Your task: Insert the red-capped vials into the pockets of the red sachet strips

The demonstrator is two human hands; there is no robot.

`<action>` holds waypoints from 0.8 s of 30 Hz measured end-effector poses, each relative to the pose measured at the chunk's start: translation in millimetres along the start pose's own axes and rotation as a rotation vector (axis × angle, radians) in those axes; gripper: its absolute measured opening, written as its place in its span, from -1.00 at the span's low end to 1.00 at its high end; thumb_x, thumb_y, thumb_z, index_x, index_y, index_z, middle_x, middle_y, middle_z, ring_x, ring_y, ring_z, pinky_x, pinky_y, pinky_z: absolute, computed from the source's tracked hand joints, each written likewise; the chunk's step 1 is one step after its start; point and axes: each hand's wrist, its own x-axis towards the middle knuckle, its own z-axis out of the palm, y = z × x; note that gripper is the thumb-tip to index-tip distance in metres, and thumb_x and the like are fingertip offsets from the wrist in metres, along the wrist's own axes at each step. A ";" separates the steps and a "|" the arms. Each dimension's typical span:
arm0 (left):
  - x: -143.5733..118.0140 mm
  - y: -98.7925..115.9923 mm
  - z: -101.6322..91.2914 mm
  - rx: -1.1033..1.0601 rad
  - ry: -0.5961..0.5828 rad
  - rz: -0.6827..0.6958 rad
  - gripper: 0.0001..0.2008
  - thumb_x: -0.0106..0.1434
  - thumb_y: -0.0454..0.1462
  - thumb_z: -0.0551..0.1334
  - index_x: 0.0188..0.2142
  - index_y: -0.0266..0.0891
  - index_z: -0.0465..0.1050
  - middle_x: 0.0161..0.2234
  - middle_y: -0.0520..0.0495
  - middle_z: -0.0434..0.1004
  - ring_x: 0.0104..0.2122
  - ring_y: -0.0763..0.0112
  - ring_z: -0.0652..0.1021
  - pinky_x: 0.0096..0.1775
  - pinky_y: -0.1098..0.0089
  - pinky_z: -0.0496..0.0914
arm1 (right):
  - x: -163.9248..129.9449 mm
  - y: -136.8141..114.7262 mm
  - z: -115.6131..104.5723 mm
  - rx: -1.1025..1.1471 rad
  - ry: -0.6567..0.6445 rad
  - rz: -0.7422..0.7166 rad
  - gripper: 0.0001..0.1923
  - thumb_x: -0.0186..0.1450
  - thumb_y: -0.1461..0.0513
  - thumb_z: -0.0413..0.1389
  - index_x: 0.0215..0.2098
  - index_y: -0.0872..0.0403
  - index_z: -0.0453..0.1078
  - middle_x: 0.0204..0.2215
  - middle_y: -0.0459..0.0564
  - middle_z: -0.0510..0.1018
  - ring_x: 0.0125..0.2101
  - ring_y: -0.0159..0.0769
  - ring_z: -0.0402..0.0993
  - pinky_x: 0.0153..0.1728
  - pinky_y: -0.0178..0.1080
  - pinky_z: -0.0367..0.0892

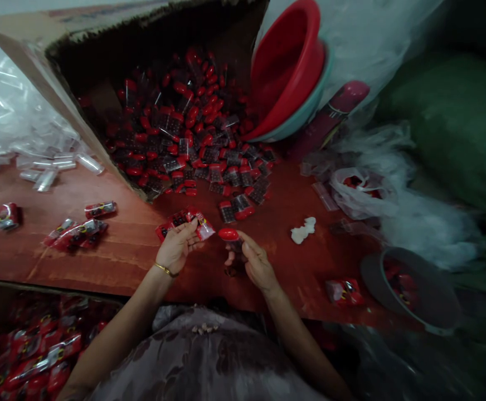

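Looks partway along at best, imo: a big heap of small clear plastic containers with rounded red caps spills out of the open tan cardboard box around 12 o'clock from the hands, and I'd count those as left, while the shiny red printed plastic packets over at 9 and the bigger pile of red-and-clear packets down at 8 look done. The bare right hand has a snug thumb-and-finger pinch on one red-capped clear container, at 3 o'clock from the bare left hand; its cap points to about 11, long axis roughly 11-to-5, lower end lost in the grip. The left pinches a flat red printed packet, clear end toward 4ish
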 end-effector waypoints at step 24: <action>-3.8 -4.9 9.5 0.128 0.071 0.138 -0.56 -0.34 -0.07 0.45 -0.55 -0.33 0.43 -0.59 0.05 0.47 -0.59 0.55 0.45 -0.50 0.50 0.37 | -12.2 -24.7 -3.5 -0.846 0.006 -0.707 -0.51 0.24 0.36 0.07 0.12 -0.06 0.21 -0.15 0.07 0.28 -0.16 -0.26 0.33 -0.24 -0.20 0.39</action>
